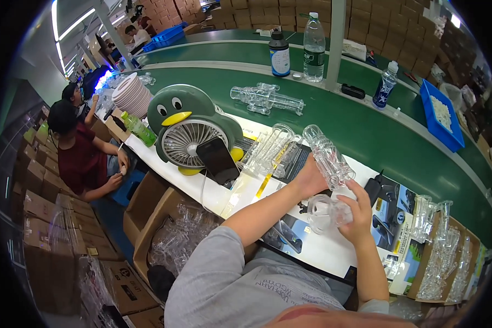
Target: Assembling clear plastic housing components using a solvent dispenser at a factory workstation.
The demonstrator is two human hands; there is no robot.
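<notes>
One glass piece (329, 158) seems unfinished; the left hand (311, 177) grips it, fingers half-hidden. Right hand (359, 216) pinches a round part (328, 214); more pieces (438, 262) at right perhaps remain.

The T-shirt (218, 287) was light grey, its thin cloth creased in soft folds, with small dark lettering (281, 287) printed in short lines across the front. The left sleeve (205, 257) was short and loose, with a plain hem; the right sleeve (374, 306) showed the same grey. Both forearms (265, 213) and hands (358, 213) were bare.
</notes>
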